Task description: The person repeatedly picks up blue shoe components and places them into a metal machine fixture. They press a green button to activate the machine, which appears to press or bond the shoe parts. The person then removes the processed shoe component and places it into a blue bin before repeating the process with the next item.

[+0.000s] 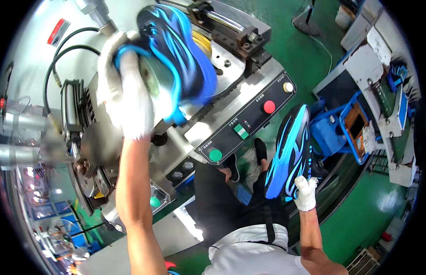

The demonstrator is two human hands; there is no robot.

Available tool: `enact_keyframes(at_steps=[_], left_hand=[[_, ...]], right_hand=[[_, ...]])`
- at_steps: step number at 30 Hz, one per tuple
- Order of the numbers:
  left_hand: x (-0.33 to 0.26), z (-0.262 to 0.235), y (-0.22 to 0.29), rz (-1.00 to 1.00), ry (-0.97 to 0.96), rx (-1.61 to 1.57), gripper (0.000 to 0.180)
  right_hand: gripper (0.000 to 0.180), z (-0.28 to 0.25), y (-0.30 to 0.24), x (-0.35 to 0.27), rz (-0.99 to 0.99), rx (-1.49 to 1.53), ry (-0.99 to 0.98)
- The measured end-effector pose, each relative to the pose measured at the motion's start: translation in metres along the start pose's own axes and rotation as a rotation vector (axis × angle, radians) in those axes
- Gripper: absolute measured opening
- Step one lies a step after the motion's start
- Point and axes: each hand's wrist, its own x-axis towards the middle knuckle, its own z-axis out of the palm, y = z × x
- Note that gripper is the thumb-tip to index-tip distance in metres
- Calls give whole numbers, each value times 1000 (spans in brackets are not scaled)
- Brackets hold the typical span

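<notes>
My left hand [132, 98], in a white knit glove, is closed on the collar of a black and blue sports shoe [176, 55] over the machine. Motion blurs this shoe, and its far side is hidden. My right hand [306, 192], also gloved, grips a second black and blue shoe [286, 153] by its lower end. That shoe points upward, to the right of the machine and apart from it. A black control panel [229, 137] with a red button [268, 107] and green buttons lies along the machine's near edge, between the two shoes.
A metal clamp assembly with a rod [226, 20] stands at the machine's far side. Black hoses [62, 48] curve at the left. Beyond my right hand are a blue plastic stand [329, 135] and a workbench [377, 46]. My legs are below the panel.
</notes>
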Motion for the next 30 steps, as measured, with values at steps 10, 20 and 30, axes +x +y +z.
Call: enact_keyframes(at_steps=[10, 20, 30], left_hand=[[-264, -185, 84, -348, -831, -147, 34], [-333, -256, 69, -502, -864, -102, 48], [-339, -252, 51, -484, -916, -130, 51]], right_hand=[[72, 229, -186, 106, -715, -1129, -89], [87, 486, -161, 259, -954, -1783, -315], [78, 495, -139, 260, -886, -1917, -441]])
